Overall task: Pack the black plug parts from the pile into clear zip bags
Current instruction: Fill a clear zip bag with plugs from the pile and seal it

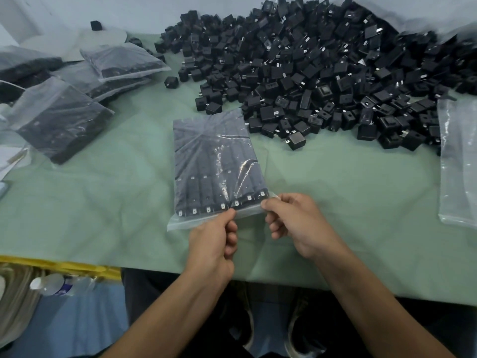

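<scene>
Filled zip bag (216, 161) flat on tabletop (335, 202), centre front. Long axis runs away from person, mouth at near edge. Left hand (214, 244) and right hand (296, 226) both pinch zip strip (191, 222), thumb against curled fingers, close together toward strip's right end. Strip runs left-right; unpinched stretch lies left of left hand. Likely sealing step, left hand nearer that stretch. Pile (322, 73) beyond bag.

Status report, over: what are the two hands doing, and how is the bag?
Left hand and right hand both pinch the zip edge of the bag. Bag full, flat on table; seal state unclear. Pile lies behind, not blocking.
</scene>
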